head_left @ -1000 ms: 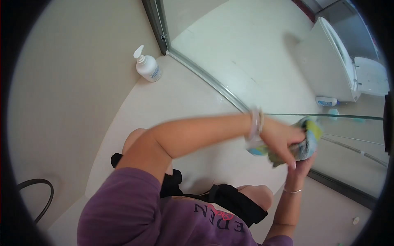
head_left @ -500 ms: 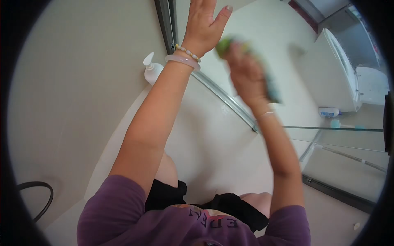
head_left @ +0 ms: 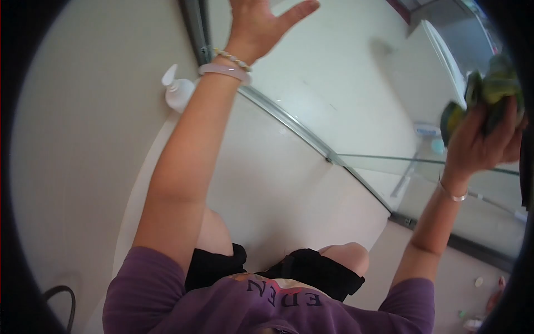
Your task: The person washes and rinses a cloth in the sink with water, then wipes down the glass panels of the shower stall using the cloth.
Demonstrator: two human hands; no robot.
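Note:
My left hand is raised at the top of the view, its thumb stretched out to the side; the other fingertips are cut off by the frame edge. Nothing shows in it, and whether it touches the glass I cannot tell. A beaded bracelet and a pale pink bangle circle that wrist. At the far right, my right hand grips a crumpled green and yellow patterned cloth, which bunches up above the fingers. It is in front of the glass panel.
A white pump bottle stands by the left wall. A metal door track crosses the floor diagonally. Beyond the glass are a white fixture and a white and blue bottle. A dark hose curves at the lower left.
My right hand has swung right with the cloth, from the middle of the view to the far right. My left hand sits slightly further left, still raised, as the view has shifted.

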